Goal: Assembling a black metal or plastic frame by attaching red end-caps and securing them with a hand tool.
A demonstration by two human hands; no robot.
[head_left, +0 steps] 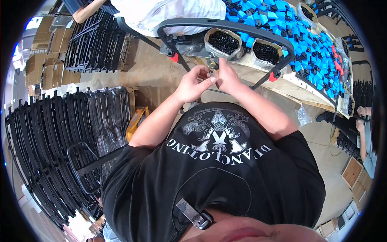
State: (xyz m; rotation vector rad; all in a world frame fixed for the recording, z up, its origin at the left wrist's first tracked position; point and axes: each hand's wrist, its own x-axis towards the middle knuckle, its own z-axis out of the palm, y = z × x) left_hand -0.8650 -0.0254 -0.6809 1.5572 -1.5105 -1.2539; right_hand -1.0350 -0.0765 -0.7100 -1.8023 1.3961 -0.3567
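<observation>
My left hand (194, 84) is curled, thumb and fingers drawn together in a pinch; whatever is between them is too small to tell. My right hand (228, 77) is closed right beside it, its thumb pointing away from me. A small dark and yellow piece (212, 64) shows just beyond the fingertips, partly hidden by them. Both hands are at the near side of a black tubular frame (217, 21), which arches over the bench and carries red end pieces (173, 57). Past my right hand stands a cut-open container of small black parts (224, 42).
A second container of black parts (266, 53) stands to the right. Blue and black plastic pieces (298, 48) pile up across the wooden bench (290, 90). Stacked black frames (48, 149) fill the left side, with cartons (52, 72) behind. Another person's hands (363, 117) show at far right.
</observation>
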